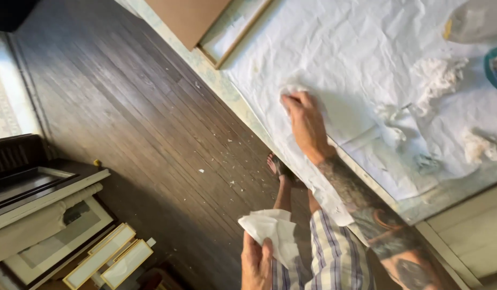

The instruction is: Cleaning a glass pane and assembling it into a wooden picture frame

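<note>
My right hand (306, 124), on a tattooed forearm, reaches over a table covered with a large crumpled white paper sheet (356, 59). Its fingertips are closed on a small white wad (290, 90) and press it against the sheet near the table's edge. My left hand (255, 264) is low by my striped shorts (334, 260), away from the table. It grips a folded piece of white tissue paper (272, 228). My bare foot (278, 165) stands on the dark wooden floor beside the table.
White fluffy clumps (436, 78), torn scraps (482, 145), a clear bag (474, 21) and a teal dish (496, 67) lie on the sheet. A framed piece (232, 29) and brown board (187, 19) sit at the table's far end. Several picture frames (106, 255) lean lower left. Crumbs litter the floor (152, 118).
</note>
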